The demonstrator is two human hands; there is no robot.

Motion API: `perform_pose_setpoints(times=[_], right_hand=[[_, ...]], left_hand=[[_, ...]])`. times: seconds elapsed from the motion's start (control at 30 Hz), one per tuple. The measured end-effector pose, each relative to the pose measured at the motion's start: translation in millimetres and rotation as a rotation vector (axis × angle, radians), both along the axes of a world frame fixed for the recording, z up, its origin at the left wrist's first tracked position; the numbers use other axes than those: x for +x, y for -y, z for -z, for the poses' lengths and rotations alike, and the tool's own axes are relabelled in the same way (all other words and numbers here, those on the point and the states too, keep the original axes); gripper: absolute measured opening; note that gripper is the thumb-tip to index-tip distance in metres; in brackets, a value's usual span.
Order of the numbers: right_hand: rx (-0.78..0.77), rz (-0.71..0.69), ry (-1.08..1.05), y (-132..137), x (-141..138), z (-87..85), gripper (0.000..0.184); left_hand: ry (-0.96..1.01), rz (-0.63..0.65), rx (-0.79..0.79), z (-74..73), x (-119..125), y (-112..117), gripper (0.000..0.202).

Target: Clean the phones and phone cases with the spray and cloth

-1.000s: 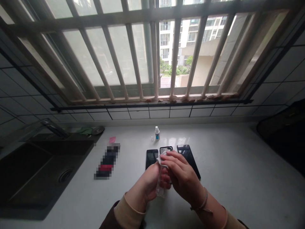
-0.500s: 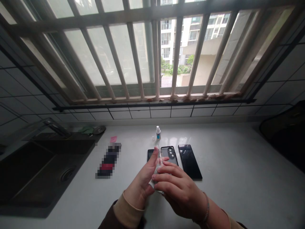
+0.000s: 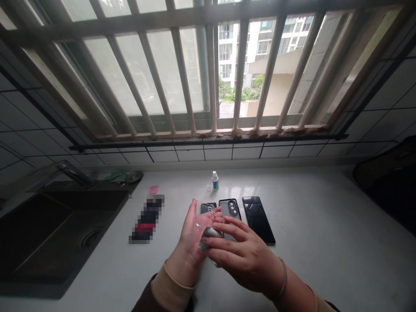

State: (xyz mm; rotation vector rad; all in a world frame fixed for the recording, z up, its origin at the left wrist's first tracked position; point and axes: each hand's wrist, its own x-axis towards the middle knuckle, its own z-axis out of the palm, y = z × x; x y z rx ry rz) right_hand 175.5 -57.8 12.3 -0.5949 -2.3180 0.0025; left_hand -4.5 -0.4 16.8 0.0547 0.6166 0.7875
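Note:
My left hand, palm up, holds a clear phone case along its edges, thumb on the left side and fingertips on the right. My right hand pinches a grey cloth against the lower part of the case. Just beyond my hands lies a black-rimmed phone case with a camera cutout, partly covered by my right fingers. A dark flat object shows behind the clear case, mostly hidden. To the right lies a black phone, screen up.
A small white-capped bottle stands at the back, a small clear cap beside it. Left are a pink note, a blurred-out dark item and a sink with a faucet. A dark bag-like shape stands far right.
My left hand has turned the clear case flatter, its face now toward me, and moved slightly left. The cloth in my right hand now shows on the case's lower part.

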Motion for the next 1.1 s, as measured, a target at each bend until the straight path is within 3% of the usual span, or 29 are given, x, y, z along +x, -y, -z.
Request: perform_pose_setpoints(times=[0.3, 0.47, 0.6, 0.73, 0.9, 1.1], right_hand=[[-0.254, -0.075, -0.321, 2.4, 2.9, 3.5, 0.021], [-0.323, -0.064, -0.472, -0.1, 6.1, 7.2, 0.026], [-0.392, 0.039, -0.600, -3.6, 9.7, 14.8, 0.028], [-0.392, 0.108, -0.651, -7.1, 10.5, 21.9, 0.030], [-0.383, 0.126, -0.658, -11.3, 9.7, 25.1, 0.030], [-0.399, 0.119, -0.657, -13.2, 10.4, 27.0, 0.028]], left_hand=[[0.091, -0.087, 0.102, -10.7, -12.3, -1.4, 0.073], [-0.019, -0.111, 0.172, -16.2, -22.6, -5.2, 0.067], [-0.244, -0.071, 0.204, -16.7, -37.3, -13.8, 0.062], [-0.508, -0.030, 0.259, -7.5, -54.0, -23.8, 0.049], [-1.124, -0.057, 0.399, 5.9, -74.9, -35.2, 0.031], [-1.422, 0.004, 0.383, 26.6, -92.1, -42.8, 0.023]])
